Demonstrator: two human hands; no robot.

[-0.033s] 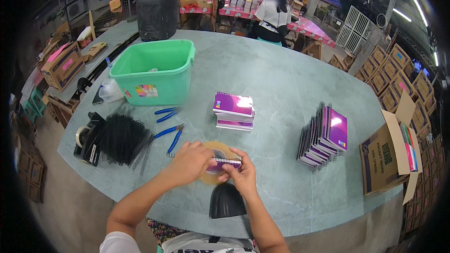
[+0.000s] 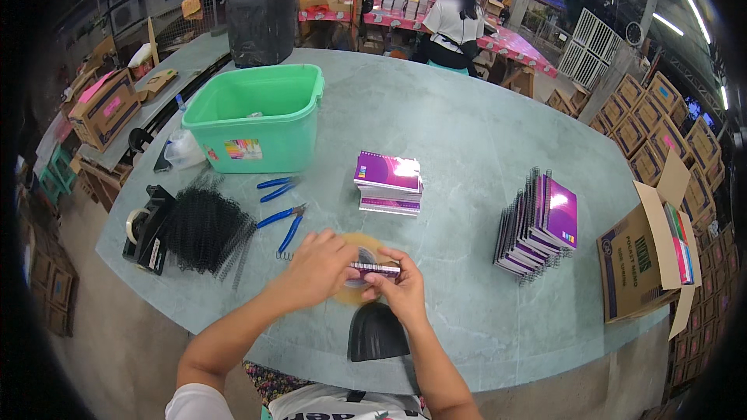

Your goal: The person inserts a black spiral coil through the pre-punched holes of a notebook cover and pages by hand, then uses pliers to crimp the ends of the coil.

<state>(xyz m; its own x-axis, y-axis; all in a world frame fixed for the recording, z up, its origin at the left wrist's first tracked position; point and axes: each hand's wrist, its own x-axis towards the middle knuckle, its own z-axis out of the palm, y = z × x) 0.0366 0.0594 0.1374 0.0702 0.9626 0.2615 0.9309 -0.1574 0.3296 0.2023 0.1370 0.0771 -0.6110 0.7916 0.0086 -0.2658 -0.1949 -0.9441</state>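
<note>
A small purple notebook point(image 2: 375, 271) is held on edge between my hands, its row of punched holes turned up. My right hand point(image 2: 398, 284) grips its right end between thumb and fingers. My left hand point(image 2: 317, 263) has its fingers pinched at the notebook's left end; a black spiral coil point(image 2: 283, 256) shows just beside that hand, and whether the fingers hold it I cannot tell. Beneath the notebook lies a roll of clear tape point(image 2: 354, 293). A black dome-shaped piece point(image 2: 378, 334) rests on the table nearer to me.
Beyond my hands is a stack of purple notebooks point(image 2: 387, 175); coil-bound ones point(image 2: 545, 222) stand at right beside an open carton point(image 2: 634, 264). At left are blue-handled pliers point(image 2: 289, 229), a heap of black coils point(image 2: 204, 225), a tape dispenser point(image 2: 152, 229) and a green tub point(image 2: 264, 140).
</note>
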